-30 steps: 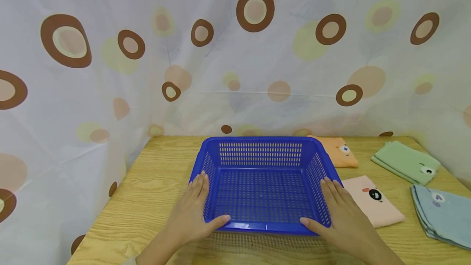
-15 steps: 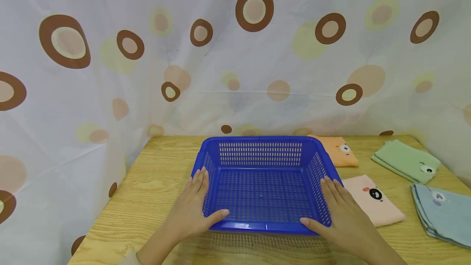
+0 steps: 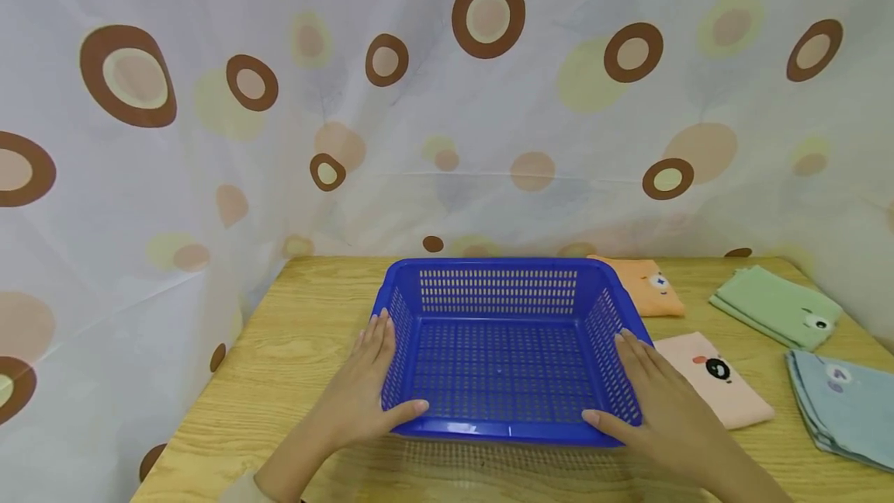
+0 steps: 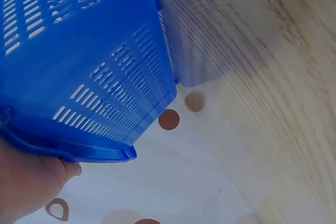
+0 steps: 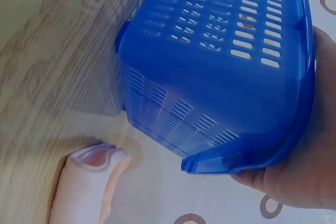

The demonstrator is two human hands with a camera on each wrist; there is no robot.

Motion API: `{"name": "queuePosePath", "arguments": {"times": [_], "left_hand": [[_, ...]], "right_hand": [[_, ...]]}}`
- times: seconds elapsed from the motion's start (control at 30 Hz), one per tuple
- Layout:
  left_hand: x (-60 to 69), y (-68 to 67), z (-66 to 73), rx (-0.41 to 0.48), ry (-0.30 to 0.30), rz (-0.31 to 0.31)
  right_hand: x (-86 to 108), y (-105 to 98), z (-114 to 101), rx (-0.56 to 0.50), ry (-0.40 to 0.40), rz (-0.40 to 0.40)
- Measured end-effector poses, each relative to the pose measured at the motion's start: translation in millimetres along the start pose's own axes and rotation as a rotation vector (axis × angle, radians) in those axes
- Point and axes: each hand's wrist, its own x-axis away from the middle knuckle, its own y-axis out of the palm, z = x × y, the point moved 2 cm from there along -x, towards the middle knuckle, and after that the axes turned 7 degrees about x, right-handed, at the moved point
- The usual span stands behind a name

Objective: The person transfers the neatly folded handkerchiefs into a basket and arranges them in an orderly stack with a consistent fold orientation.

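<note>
A blue slotted basket (image 3: 503, 431) stands on the wooden table with nothing in it. Straight fingers of my left hand (image 3: 356, 402) rest over its left rim, the thumb at the near left corner. On the opposite side my right hand (image 3: 673, 418) lies likewise over the right rim, its thumb on the near edge. Both wrist views show the basket's slotted outside wall (image 4: 58, 72) (image 5: 194, 87), with the left hand (image 4: 31, 182) and right hand (image 5: 310, 156) against its rim.
To the basket's right lie several folded cloths: orange (image 3: 646, 293), partly hidden behind it, pink (image 3: 740, 402), green (image 3: 775, 305) and blue (image 3: 855, 418). A patterned curtain (image 3: 489, 107) hangs behind the table (image 3: 279, 355) and along its left side.
Both hands have slid slightly outward on the basket's rim, the left thumb a little left and the right thumb a little right. The basket and cloths stand as before.
</note>
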Motion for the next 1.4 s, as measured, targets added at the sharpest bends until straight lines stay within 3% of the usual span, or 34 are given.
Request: {"name": "queuePosePath", "arguments": {"times": [0.33,0.4,0.57,0.77,1.07,1.27,1.4], "left_hand": [[-3.8,-1.3,-1.6,-0.047,0.068,-0.009],[-4.6,-0.9,-1.3,-0.056,0.071,-0.021],[-4.7,-1.6,0.0,-0.047,0.054,-0.041],[-3.8,-1.8,0.2,-0.022,0.016,-0.065],[-4.3,1.8,-2.7,-0.005,0.017,-0.049],[-4.9,1.5,-3.2,-0.007,0.017,-0.041],[-4.4,0.7,-2.7,0.003,0.007,-0.026]], "right_hand": [[-3.0,-8.0,18.9,-0.123,-0.008,0.051],[-4.7,-11.3,26.2,-0.173,-0.017,0.106],[-7.7,-15.7,50.4,-0.235,0.052,0.213],[-10.6,-11.9,82.4,-0.278,0.177,0.199],[-16.8,4.2,128.3,-0.297,0.269,0.101],[-18.8,18.5,165.3,-0.218,0.357,0.154],[-15.0,12.8,163.2,-0.219,0.359,0.172]]}}
